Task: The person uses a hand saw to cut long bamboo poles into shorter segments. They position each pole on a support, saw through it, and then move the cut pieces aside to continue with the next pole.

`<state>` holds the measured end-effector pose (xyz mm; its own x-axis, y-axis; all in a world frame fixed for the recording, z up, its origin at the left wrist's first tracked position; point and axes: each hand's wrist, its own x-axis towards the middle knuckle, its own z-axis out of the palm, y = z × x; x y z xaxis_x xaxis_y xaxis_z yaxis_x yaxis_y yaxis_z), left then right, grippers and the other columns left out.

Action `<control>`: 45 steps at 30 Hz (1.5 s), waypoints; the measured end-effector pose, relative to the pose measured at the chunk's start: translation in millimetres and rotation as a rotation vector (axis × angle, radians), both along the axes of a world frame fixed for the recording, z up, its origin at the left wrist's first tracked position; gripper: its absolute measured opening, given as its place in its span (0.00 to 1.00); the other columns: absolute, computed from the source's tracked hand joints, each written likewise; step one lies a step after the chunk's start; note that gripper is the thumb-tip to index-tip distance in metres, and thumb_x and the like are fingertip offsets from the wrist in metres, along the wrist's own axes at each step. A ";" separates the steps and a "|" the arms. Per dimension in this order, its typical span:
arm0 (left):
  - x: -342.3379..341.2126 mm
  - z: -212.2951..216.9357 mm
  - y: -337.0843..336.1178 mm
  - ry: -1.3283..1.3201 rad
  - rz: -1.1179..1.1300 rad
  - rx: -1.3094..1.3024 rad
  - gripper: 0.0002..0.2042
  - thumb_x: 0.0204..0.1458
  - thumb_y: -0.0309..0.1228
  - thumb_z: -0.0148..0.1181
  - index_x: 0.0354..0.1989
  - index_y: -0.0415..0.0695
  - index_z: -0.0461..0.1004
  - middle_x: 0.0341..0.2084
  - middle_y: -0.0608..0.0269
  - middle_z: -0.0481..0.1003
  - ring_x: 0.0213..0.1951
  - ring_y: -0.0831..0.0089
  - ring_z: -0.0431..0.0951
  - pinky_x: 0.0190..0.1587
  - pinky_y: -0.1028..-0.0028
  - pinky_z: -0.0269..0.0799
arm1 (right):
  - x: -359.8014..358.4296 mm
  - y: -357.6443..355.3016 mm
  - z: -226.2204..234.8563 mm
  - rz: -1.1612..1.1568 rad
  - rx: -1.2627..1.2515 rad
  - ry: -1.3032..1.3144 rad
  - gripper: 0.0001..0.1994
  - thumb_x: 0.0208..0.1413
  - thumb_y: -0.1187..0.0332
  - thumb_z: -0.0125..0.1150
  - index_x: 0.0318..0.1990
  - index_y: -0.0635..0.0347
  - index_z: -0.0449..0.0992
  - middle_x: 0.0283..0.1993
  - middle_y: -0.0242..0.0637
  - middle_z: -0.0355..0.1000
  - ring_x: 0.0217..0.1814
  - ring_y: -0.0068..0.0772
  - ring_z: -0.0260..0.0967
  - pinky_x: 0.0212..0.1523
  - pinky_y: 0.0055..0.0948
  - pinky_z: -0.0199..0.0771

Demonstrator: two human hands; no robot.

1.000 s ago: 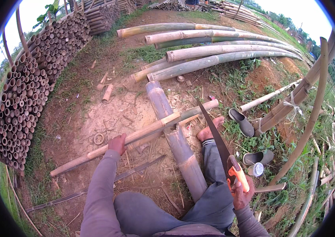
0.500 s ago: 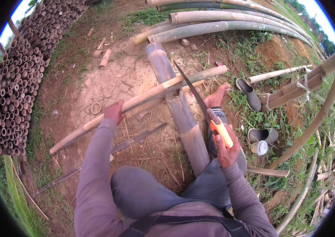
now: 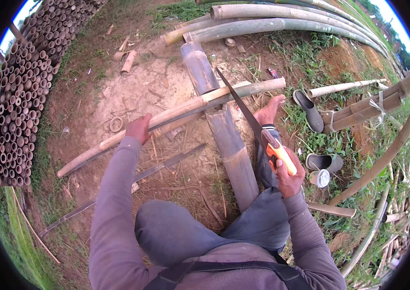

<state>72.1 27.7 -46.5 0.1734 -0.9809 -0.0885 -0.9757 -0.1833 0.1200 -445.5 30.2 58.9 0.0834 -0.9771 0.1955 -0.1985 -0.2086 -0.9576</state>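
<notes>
My left hand is closed around a long bamboo pole. This pole lies slantwise across a thick grey bamboo trunk, which runs from between my legs to the stack beyond. My right hand grips the orange handle of a handsaw. Its dark blade points away and to the left, crossing over the pole to the right of the trunk. I cannot tell whether its teeth touch the pole. My bare foot rests beside the trunk, just below the pole's right end.
Several long bamboo poles lie at the far side. Cut bamboo tubes are piled at the left. On the right are two grey shoes, a plastic cup and tied bamboo. A flat dark strip lies on the ground.
The saw and my right hand have shifted a little to the right. My left hand stays on the pole. The whole view has also moved slightly.
</notes>
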 end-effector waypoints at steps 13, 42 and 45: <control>13.4 -6.3 -16.1 -0.032 -0.012 0.030 0.31 0.47 0.30 0.77 0.57 0.50 0.65 0.47 0.49 0.79 0.51 0.44 0.81 0.52 0.50 0.76 | 16.0 0.8 -24.0 -0.053 0.128 -0.118 0.21 0.66 0.75 0.65 0.64 0.71 0.75 0.58 0.44 0.79 0.58 0.32 0.79 0.55 0.30 0.82; 10.1 -5.9 -19.2 -0.075 0.049 0.046 0.32 0.47 0.31 0.78 0.59 0.49 0.66 0.46 0.48 0.80 0.50 0.44 0.81 0.51 0.51 0.77 | 53.0 -12.9 -23.8 -0.077 0.017 -0.052 0.20 0.65 0.75 0.66 0.63 0.70 0.75 0.55 0.43 0.82 0.55 0.28 0.79 0.56 0.28 0.79; 10.1 -7.2 -19.0 -0.064 0.039 0.047 0.32 0.47 0.31 0.78 0.59 0.49 0.65 0.45 0.48 0.80 0.50 0.44 0.81 0.51 0.51 0.77 | 44.7 10.7 -23.6 -0.067 -0.109 -0.077 0.20 0.64 0.77 0.65 0.63 0.71 0.75 0.56 0.44 0.82 0.55 0.30 0.81 0.55 0.30 0.81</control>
